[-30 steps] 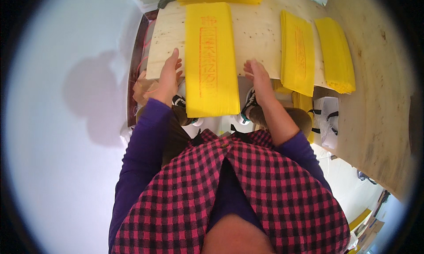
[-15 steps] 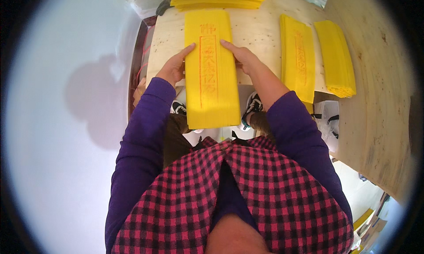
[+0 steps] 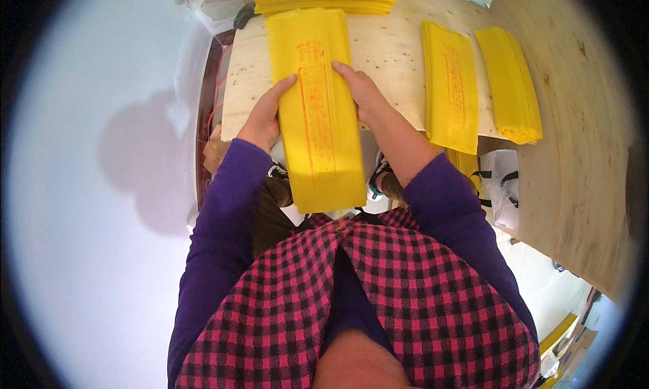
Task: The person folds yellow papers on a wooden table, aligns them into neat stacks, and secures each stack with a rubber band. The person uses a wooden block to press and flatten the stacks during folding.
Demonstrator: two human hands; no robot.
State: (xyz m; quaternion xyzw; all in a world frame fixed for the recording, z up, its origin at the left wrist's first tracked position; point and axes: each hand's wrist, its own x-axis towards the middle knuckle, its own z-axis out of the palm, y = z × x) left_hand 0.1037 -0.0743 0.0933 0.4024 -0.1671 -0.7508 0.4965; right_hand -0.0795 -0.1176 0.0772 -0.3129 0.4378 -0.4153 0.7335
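Stack of thin, oblong yellow sheets [image 3: 318, 135] is clasped between half-curled left hand [image 3: 265, 117] and right hand [image 3: 364, 95].

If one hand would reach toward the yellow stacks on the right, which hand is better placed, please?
Probably the right hand: it is on the side nearer to those right-side stacks. The left hand is across the held yellow stack. Both hands are holding that stack.
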